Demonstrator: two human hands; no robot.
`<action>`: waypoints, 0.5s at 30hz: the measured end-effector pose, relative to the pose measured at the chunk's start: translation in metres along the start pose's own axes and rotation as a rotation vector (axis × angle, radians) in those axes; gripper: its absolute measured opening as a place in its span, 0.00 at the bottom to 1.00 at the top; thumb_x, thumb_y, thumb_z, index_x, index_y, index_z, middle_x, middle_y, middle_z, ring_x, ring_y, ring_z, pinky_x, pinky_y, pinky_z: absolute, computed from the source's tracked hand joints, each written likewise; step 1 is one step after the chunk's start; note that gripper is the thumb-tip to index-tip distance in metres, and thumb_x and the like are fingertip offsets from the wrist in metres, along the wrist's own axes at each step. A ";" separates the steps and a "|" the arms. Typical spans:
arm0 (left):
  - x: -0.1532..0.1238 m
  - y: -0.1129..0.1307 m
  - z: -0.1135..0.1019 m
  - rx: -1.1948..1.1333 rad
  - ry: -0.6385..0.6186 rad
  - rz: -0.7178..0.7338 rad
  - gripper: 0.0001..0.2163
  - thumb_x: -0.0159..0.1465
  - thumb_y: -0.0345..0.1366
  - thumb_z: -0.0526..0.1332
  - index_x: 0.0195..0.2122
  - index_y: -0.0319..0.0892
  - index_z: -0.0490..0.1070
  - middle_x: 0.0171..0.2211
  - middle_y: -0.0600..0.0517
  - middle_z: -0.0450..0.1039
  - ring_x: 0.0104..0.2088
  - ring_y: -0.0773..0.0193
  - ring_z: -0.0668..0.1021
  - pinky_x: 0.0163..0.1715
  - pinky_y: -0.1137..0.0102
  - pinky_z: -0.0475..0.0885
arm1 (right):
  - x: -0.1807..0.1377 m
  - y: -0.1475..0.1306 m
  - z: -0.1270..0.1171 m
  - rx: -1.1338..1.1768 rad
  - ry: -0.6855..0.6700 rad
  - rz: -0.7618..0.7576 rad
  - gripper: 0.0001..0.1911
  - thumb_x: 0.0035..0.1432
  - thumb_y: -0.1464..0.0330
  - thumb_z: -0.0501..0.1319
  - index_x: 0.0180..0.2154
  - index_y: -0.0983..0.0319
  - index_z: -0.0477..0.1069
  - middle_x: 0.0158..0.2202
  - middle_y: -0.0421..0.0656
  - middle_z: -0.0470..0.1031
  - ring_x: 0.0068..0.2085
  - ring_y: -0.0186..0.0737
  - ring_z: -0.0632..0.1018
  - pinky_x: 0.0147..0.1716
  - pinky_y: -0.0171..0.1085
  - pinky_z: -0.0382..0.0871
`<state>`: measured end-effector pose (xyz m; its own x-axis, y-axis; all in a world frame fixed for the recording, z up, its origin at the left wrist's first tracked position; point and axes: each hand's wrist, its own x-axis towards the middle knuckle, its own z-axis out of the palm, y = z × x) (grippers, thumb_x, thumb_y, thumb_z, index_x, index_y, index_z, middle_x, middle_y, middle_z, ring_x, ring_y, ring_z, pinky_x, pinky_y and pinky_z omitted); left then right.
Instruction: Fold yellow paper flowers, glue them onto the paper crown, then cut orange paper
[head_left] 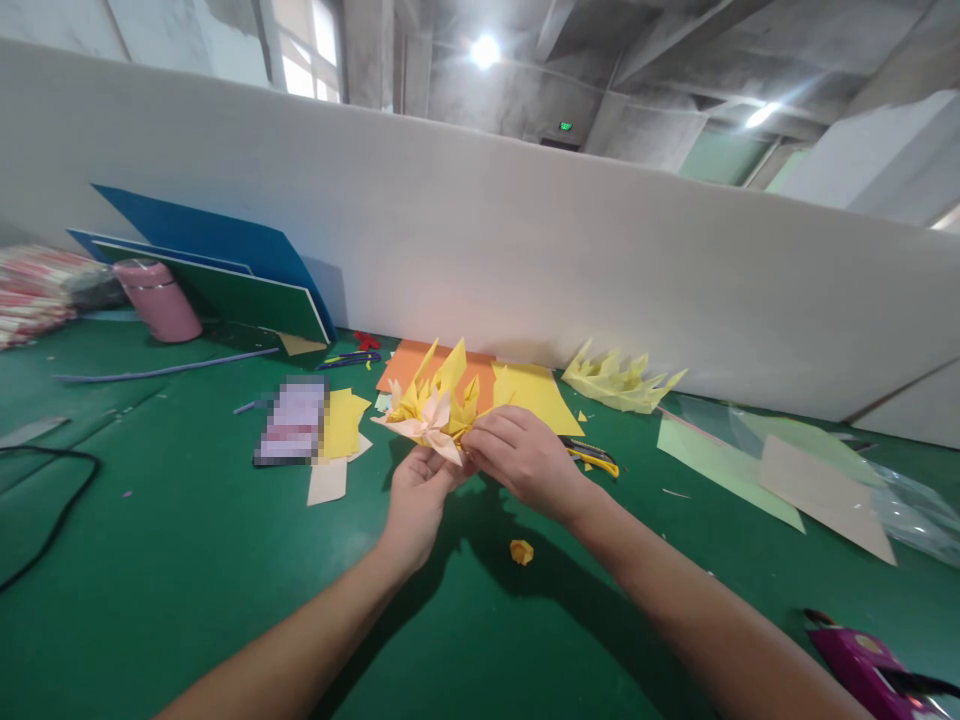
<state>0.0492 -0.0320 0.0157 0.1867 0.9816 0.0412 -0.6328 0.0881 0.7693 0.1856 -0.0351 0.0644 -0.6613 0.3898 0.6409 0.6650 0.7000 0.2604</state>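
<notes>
Both my hands are raised over the green table around a folded paper crown (448, 385), yellow with tall points and pale pink paper petals on its front. My left hand (420, 495) grips its lower edge from below, thumb toward the front. At its right side, the bent fingers of my right hand (521, 455) pinch the paper; whether a smaller piece is between them is hidden. Below my hands a small yellow folded paper flower (522, 552) lies on the table. Against the wall sits a second, paler yellow paper crown (621, 378).
Orange (409, 362) and yellow paper sheets (536, 395) lie behind my hands, with a yellow utility knife (594, 460) to the right. A blurred phone (292, 420), pink bottle (159, 300) and leaning boards (225, 290) are left. A magenta tool (862, 660) lies front right.
</notes>
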 end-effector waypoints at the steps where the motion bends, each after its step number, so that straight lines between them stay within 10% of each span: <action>1: 0.000 0.000 0.000 -0.002 -0.002 0.000 0.19 0.43 0.38 0.74 0.35 0.40 0.74 0.37 0.46 0.80 0.40 0.55 0.80 0.40 0.62 0.74 | 0.000 0.000 0.000 -0.003 0.007 -0.005 0.12 0.64 0.73 0.50 0.33 0.66 0.71 0.29 0.47 0.74 0.33 0.40 0.70 0.35 0.39 0.67; 15: 0.001 0.000 0.001 -0.023 0.008 -0.011 0.19 0.42 0.37 0.74 0.35 0.40 0.73 0.38 0.46 0.80 0.41 0.55 0.80 0.43 0.62 0.73 | 0.001 0.001 -0.001 0.012 -0.006 0.037 0.13 0.65 0.73 0.50 0.32 0.64 0.71 0.29 0.47 0.75 0.32 0.40 0.71 0.34 0.39 0.68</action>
<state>0.0500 -0.0309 0.0167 0.1881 0.9818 0.0276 -0.6477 0.1028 0.7550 0.1860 -0.0345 0.0655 -0.6387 0.4192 0.6453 0.6847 0.6922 0.2281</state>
